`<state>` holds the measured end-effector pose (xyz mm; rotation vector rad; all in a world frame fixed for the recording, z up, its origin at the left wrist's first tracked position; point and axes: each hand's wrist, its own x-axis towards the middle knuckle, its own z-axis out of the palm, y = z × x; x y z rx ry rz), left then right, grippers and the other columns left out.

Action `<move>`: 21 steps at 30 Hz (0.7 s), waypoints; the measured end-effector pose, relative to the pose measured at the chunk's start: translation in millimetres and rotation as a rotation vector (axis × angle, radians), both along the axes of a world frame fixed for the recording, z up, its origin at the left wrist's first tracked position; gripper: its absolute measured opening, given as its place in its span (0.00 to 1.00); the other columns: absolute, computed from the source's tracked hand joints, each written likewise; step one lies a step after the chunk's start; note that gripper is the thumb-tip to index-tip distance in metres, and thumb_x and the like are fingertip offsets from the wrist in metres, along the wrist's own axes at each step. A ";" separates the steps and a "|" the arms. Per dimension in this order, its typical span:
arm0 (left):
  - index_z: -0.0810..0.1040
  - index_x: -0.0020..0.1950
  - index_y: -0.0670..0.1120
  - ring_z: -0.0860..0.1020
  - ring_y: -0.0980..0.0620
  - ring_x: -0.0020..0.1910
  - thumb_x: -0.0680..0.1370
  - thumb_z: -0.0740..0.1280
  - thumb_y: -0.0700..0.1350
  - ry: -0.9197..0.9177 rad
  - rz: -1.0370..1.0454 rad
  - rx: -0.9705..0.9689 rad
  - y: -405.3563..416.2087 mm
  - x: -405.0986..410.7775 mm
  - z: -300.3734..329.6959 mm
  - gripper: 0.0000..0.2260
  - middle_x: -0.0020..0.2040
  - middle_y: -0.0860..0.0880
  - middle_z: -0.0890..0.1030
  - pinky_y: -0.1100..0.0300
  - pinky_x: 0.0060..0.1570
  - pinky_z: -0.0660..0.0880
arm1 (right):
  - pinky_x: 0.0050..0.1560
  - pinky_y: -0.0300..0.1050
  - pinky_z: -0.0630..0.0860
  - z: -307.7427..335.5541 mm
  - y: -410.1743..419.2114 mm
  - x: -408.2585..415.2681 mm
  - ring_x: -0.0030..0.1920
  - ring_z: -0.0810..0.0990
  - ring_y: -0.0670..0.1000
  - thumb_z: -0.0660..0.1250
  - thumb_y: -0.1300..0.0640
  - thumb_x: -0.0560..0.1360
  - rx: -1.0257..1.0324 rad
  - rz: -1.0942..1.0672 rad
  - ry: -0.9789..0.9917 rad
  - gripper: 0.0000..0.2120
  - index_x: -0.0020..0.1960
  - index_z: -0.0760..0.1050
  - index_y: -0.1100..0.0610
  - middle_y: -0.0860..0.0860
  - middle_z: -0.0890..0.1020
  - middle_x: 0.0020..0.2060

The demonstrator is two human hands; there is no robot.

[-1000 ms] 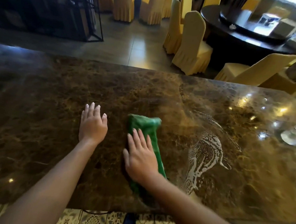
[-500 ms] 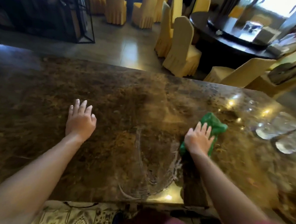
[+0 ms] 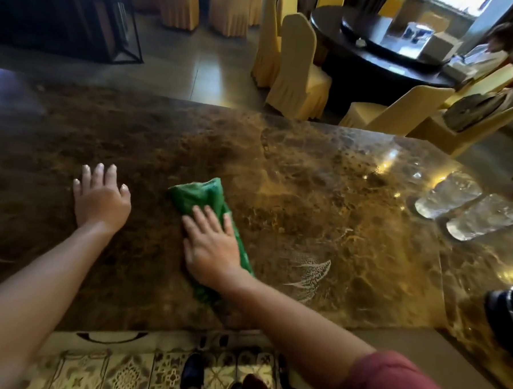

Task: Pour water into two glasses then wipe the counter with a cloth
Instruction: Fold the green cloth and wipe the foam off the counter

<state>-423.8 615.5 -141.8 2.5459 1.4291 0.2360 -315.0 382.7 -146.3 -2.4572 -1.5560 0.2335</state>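
the counter (image 3: 324,174) fills most of the view, brown marble with a wet sheen and thin smear marks right of centre. two glasses (image 3: 468,210) stand side by side near its right end, well apart from the hands and blurred; they look full, so the pouring seems done and the wiping is the step in hand. the cloth (image 3: 203,196) is a green folded strip lying flat near the middle of the counter, running from the far side toward the near edge. the right hand (image 3: 212,247) lies palm down on its near half, fingers spread and pressing, not gripping. the left hand (image 3: 100,199) rests flat on bare stone just left of the cloth, fingers apart, holding nothing, likely bracing. both forearms reach in from the near edge, nearly straight. next, i'd judge, the cloth must be pushed rightward over the streaks, stopping short of the glasses.
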 end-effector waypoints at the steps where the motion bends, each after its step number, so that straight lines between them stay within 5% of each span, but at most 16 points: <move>1: 0.60 0.83 0.42 0.49 0.40 0.84 0.86 0.55 0.49 -0.010 0.009 -0.015 -4.8 -1.2 0.8 0.25 0.84 0.40 0.57 0.42 0.81 0.46 | 0.83 0.66 0.45 0.1 -14.9 19.3 0.86 0.51 0.56 0.55 0.47 0.86 -0.009 -0.073 0.005 0.28 0.84 0.62 0.52 0.54 0.58 0.86; 6: 0.61 0.82 0.40 0.47 0.41 0.84 0.87 0.54 0.48 -0.042 0.006 -0.031 -32.9 6.8 2.2 0.25 0.84 0.40 0.56 0.43 0.81 0.44 | 0.84 0.63 0.45 -0.4 -120.7 114.4 0.86 0.47 0.55 0.50 0.45 0.86 -0.067 -0.471 -0.013 0.29 0.86 0.56 0.50 0.53 0.53 0.87; 11: 0.66 0.79 0.38 0.50 0.40 0.83 0.87 0.53 0.48 -0.036 -0.015 -0.012 -42.8 10.6 -3.1 0.23 0.83 0.39 0.58 0.42 0.80 0.46 | 0.83 0.61 0.46 8.0 -202.4 165.5 0.86 0.51 0.54 0.55 0.43 0.86 -0.068 -0.531 -0.004 0.28 0.85 0.60 0.48 0.53 0.57 0.86; 16: 0.68 0.78 0.37 0.51 0.38 0.83 0.86 0.54 0.48 -0.017 0.046 0.015 -53.6 10.3 -5.7 0.23 0.82 0.39 0.60 0.40 0.80 0.47 | 0.83 0.58 0.43 9.0 -257.3 192.8 0.86 0.45 0.60 0.56 0.43 0.85 -0.032 -0.724 -0.094 0.33 0.86 0.56 0.56 0.61 0.50 0.86; 21: 0.64 0.80 0.36 0.53 0.39 0.83 0.87 0.51 0.49 -0.028 0.048 -0.022 -69.5 7.8 -7.1 0.24 0.82 0.39 0.60 0.43 0.81 0.48 | 0.84 0.59 0.45 7.4 -260.9 191.0 0.85 0.47 0.63 0.53 0.41 0.86 -0.070 -0.722 0.025 0.36 0.86 0.52 0.59 0.66 0.49 0.85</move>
